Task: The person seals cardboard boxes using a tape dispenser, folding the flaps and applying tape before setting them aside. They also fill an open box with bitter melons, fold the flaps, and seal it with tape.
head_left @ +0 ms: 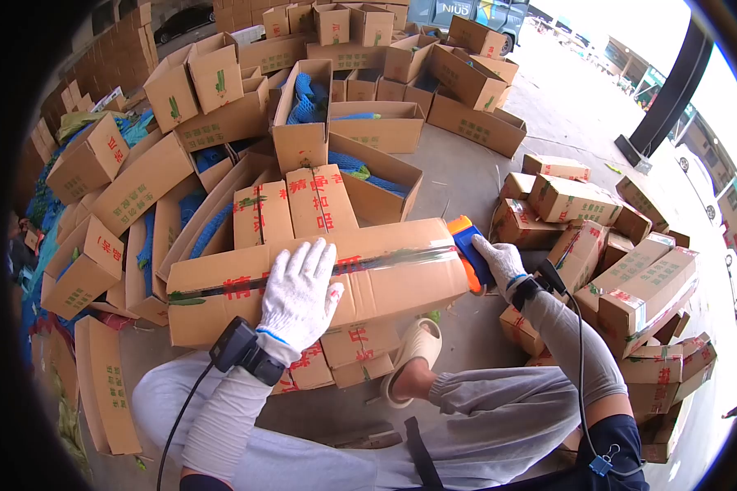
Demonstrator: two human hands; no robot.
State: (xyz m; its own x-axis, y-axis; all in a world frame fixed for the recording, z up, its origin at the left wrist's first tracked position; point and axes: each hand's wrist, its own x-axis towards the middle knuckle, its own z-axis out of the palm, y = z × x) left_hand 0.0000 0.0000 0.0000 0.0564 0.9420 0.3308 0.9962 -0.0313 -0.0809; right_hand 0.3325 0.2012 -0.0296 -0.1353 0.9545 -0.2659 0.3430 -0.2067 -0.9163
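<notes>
A long cardboard box (409, 288) lies crosswise before me, on top of other boxes, with shiny tape along its top seam. My left hand (300, 282), in a white knit glove, rests flat on the box's top, fingers stretched out. At the box's right end, my gloved right hand (499, 263) is wrapped round an orange and blue tape dispenser (467, 250), which is against that end. Beneath and behind the long box are taped boxes with red print (319, 200).
Open boxes (377, 127), several with blue netting (305, 100) inside, crowd the left and back. Closed boxes (573, 196) are heaped at the right. My sandalled foot (413, 364) is below the long box. A dark post (671, 90) and a vehicle (475, 15) stand farther off.
</notes>
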